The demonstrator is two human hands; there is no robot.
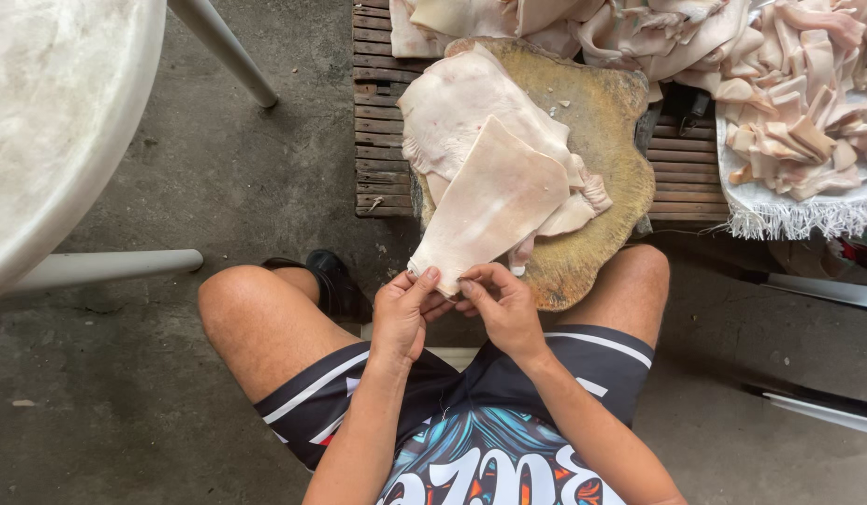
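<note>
At lower centre I see my left hand (401,313) and right hand (504,304), fingers (428,279) closed, pinching the near corner of the skin sheet (494,201), whose long axis runs up-right across the board (606,140), both hands equally near.

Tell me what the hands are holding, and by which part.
Both the left hand and right hand pinch the near corner of the top pale, flat pork-skin sheet.
</note>
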